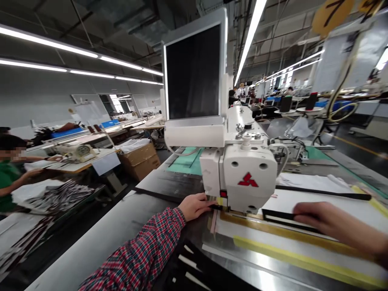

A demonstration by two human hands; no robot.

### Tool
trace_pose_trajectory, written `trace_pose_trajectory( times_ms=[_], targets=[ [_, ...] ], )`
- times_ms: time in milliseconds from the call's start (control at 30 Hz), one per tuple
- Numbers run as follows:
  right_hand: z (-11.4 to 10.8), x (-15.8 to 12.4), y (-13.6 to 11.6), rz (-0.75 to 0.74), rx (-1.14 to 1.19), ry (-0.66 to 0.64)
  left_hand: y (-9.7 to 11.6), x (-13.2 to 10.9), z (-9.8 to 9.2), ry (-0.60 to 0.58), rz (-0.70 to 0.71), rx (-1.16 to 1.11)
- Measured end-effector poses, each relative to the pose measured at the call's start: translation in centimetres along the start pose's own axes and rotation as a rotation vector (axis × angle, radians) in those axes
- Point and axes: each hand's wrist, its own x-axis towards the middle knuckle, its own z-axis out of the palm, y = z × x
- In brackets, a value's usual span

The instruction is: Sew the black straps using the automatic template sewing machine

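My left hand (pixel 195 207), in a red plaid sleeve, reaches to the head of a white sewing machine (pixel 250 178). Its fingers are closed on a small black piece of fabric (pixel 216 207) beside the needle area, which is hidden under the head. To the right, my right hand (pixel 318 216), blurred by motion, is closed on a black fabric strip (pixel 280 217) with a pale line along it. White cloth (pixel 330 202) lies under and behind that strip. Several black strips with pale ends (pixel 194 264) lie in front of me.
A monitor (pixel 194 72) stands above the machine. Yellow tape (pixel 273 247) runs along the metal plate at right. A cardboard box (pixel 141 161) stands left beyond the table. At far left, a person in green (pixel 9 182) sits by another sewing machine (pixel 75 152) and piled fabric.
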Motion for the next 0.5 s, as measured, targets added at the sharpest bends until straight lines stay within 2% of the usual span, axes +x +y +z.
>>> trace_pose_trajectory(
  times_ms=[67,100,233,367,433,500],
  targets=[
    [1.0,1.9,-0.8,-0.028,0.057,-0.181,-0.4,-0.3,0.0,-0.004,0.004,-0.007],
    [1.6,2.7,-1.3,-0.024,0.076,-0.207,-0.5,-0.4,0.0,-0.009,0.005,-0.013],
    [4.0,4.4,-2.9,-0.093,0.069,-0.124,-0.3,-0.4,-0.9,-0.016,-0.001,-0.05],
    [5.8,5.2,-3.9,-0.152,0.093,-0.098,1.6,1.6,-2.6,-0.036,-0.043,-0.07],
    [6.6,5.8,-4.4,-0.171,0.116,-0.077,2.7,3.1,-2.5,-0.054,-0.099,-0.088],
    [7.2,6.3,-4.8,-0.175,0.118,-0.036,3.6,4.6,-1.5,-0.077,-0.172,-0.1]
  ],
)
